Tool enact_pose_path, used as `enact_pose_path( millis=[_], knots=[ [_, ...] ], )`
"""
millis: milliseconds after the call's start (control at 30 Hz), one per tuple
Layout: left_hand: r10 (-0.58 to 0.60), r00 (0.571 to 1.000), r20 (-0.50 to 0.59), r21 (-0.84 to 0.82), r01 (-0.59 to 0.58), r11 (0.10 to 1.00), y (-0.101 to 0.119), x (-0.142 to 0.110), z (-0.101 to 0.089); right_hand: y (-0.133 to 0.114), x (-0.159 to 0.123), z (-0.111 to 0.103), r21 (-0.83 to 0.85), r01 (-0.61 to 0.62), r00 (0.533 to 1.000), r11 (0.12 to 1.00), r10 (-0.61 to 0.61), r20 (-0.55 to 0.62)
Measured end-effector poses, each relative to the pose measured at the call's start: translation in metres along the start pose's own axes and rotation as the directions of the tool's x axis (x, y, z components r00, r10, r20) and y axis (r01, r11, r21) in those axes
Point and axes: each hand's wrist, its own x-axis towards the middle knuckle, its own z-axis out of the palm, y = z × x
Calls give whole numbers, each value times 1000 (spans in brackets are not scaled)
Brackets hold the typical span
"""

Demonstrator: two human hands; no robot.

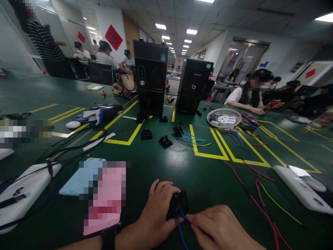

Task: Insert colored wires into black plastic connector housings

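Observation:
Close to the table's near edge, my left hand (157,208) is wrapped around the left side of a small black terminal block (183,202). Two small brass-coloured spots show on the block's face. A blue wire (182,214) runs from the block to my right hand (218,224), where thumb and fingers pinch it. Another blue wire (181,232) hangs from the block's lower side toward the bottom of the view. Whether the wire ends are fixed in the block, I cannot tell. My left palm hides part of the block.
Farther out lie black blocks (146,134), one with blue and green wires (194,137). Two black computer towers (151,76) stand behind. Red wires (238,178) are at right, with a white basket (225,110) beyond. A pink blurred item (109,194) lies left; people sit around.

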Motion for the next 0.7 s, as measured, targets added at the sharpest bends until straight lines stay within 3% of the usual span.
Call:
enact_pose_path(
  millis=[100,167,267,367,467,600,700],
  knots=[
    [-7,1000,-6,0,7,1000,0,0,1,3,-1,-3,-3,21,983,1000,-21,-180],
    [-6,1000,-10,-2,6,1000,0,0,2,5,-1,0,-16,76,945,997,-77,-319],
    [2,1000,-15,-1,-2,1000,0,0,2,3,2,9,-83,153,896,985,-174,-410],
    [25,1000,-13,7,-25,1000,0,0,1,0,6,16,-155,265,874,952,-305,-378],
    [28,1000,-10,1,-28,1000,0,-1,1,0,6,17,-190,316,888,930,-360,-286],
    [6,1000,-11,-13,-6,1000,-1,0,1,5,0,5,-163,221,954,962,-248,-171],
    [-4,1000,-22,-15,4,1000,-2,0,2,9,-4,-7,-118,103,976,988,-123,-181]
  ],
)
